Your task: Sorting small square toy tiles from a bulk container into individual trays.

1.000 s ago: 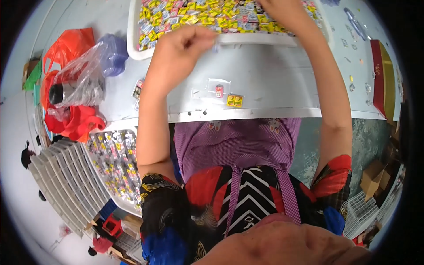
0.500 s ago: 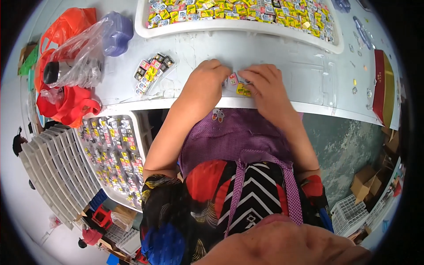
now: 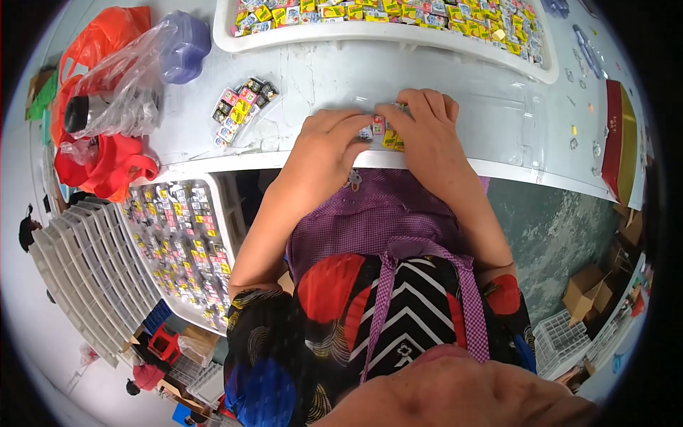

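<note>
Table [image 3: 313,78]: pale, smooth, satin sheen, visibly scuffed. Large tray [image 3: 388,34]: white plastic, smooth, semi-gloss rim. Pink block [image 3: 378,127] near the table's front edge: smooth printed faces; paper or plastic cannot be told. Orange bag [image 3: 103,35]: thin plastic, creased, shiny. Transparent bag [image 3: 131,78]: crinkled plastic film, glossy highlights. Blue-violet container [image 3: 186,46]: smooth, translucent plastic. Apron [image 3: 377,224]: woven cloth, matt, softly folded. Shirt [image 3: 331,285]: printed cloth, low sheen. Stacked crates [image 3: 92,277]: off-white plastic, dull. Floor [image 3: 530,224]: worn, blotchy surface. Open carton [image 3: 589,288]: brown cardboard, matt
</note>
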`<state>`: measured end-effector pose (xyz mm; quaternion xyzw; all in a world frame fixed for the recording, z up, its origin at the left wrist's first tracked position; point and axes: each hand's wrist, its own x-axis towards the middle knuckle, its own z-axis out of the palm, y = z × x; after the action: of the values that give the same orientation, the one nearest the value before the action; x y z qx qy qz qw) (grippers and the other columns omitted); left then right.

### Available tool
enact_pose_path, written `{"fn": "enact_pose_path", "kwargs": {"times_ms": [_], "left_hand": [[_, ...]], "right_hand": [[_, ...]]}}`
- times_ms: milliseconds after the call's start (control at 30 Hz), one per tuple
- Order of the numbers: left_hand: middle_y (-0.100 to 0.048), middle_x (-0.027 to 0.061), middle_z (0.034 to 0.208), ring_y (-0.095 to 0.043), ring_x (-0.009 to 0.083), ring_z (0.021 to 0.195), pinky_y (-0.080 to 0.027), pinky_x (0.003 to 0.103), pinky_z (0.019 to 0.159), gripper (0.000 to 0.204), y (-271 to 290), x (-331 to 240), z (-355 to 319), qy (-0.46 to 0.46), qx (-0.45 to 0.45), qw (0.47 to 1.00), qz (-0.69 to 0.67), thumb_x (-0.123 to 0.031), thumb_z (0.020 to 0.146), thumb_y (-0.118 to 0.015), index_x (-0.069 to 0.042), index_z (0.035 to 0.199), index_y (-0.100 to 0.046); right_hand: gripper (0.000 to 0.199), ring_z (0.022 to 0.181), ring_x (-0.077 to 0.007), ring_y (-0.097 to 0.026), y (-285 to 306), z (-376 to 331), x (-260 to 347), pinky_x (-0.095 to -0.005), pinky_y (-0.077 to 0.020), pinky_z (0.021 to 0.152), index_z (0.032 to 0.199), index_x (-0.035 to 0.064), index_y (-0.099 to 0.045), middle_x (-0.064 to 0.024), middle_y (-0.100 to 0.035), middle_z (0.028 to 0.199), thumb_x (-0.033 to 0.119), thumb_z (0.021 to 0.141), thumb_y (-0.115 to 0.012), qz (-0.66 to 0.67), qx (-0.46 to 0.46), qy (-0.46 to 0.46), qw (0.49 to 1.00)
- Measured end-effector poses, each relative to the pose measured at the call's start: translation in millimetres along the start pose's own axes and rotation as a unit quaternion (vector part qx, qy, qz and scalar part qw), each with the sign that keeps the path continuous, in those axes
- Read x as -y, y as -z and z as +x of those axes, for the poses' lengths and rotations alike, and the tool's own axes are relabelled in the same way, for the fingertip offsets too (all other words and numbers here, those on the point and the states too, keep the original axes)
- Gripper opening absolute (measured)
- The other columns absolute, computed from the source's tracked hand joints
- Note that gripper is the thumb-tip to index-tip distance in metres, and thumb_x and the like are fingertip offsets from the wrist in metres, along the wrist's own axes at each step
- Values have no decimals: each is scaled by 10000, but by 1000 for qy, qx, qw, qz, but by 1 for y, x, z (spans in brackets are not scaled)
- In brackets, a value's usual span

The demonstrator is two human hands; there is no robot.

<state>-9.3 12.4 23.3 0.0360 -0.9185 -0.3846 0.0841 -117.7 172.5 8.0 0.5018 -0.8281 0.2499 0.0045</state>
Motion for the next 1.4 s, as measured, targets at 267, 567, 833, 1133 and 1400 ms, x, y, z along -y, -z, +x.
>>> {"fn": "enact_pose_path", "kwargs": {"times_ms": [267,567,833,1133,1400], "left_hand": [[-648,129,1024,-583,302,946,-446,386,863,278,-10,8,-2,-43,-55,996,61,47,739,-628,-25,1007,-653],[-651,149,1095,-593,317,985,-458,378,892,319,-11,8,-6,-17,-22,1000,6,88,749,-583,-32,1034,-659],[-628,148,1160,-563,317,1029,-427,397,927,398,-5,4,-11,-50,4,995,84,85,685,-581,-20,1066,-635],[-628,147,1143,-579,328,1006,-447,407,902,325,-5,2,-12,-45,-4,997,61,101,706,-571,-13,999,-654],[-637,141,1097,-587,330,983,-448,405,896,340,-1,2,-12,-44,13,998,49,116,695,-562,-14,994,-658]], "right_hand": [[328,1049,-271,-461,2,-2,6,-424,-314,947,1059,116,-629,-72,-502,1054,12,765,-527,-7,24,-6,1000],[292,1056,-255,-484,3,-6,-3,-417,-316,949,1048,124,-643,-79,-544,1068,40,774,-585,3,6,-7,1000],[330,1017,-311,-529,-2,-7,-9,-375,-438,895,1112,45,-630,-125,-573,1111,6,785,-653,171,-65,-66,981],[303,1000,-276,-535,-12,0,-3,-397,-412,893,1071,74,-641,-63,-619,1040,59,770,-681,121,-80,-25,989],[309,1059,-240,-544,-23,-7,-5,-402,-384,925,1049,109,-658,-25,-642,1078,139,747,-722,4,-85,31,996]]}}
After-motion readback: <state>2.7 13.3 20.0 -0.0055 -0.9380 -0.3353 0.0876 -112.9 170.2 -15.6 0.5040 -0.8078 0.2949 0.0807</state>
